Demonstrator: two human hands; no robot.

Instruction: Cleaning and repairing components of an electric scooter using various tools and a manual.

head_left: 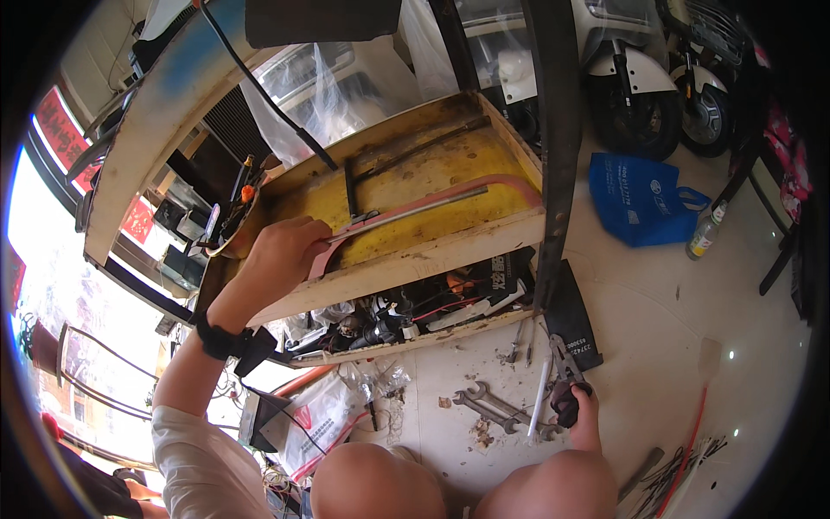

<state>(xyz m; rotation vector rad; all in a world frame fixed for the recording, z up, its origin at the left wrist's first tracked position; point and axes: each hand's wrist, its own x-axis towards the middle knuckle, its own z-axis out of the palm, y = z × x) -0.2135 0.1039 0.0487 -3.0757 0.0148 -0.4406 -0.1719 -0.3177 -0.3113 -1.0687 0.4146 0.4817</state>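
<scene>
My left hand (pixel 290 246), with a black band on the wrist, is closed on the near end of a hacksaw (pixel 415 208) with a pinkish frame. The saw lies across the front of a yellow-floored tray (pixel 380 177). Low on the right, my right hand (pixel 587 419) is wrapped round the dark handles of a pair of pliers (pixel 566 363), jaws pointing up and away. Beside the pliers stands a thin white strip (pixel 540 394); whether they touch it I cannot tell. Several wrenches (pixel 497 405) lie on the floor left of the pliers.
Under the tray, a shelf (pixel 389 353) holds tangled cables and parts. A dark upright post (pixel 558 147) rises at the tray's right. Farther right are a blue bag (pixel 635 203), a glass bottle (pixel 706 232) and parked scooters (pixel 635 99). A white plastic bag (pixel 316 419) lies near my left knee.
</scene>
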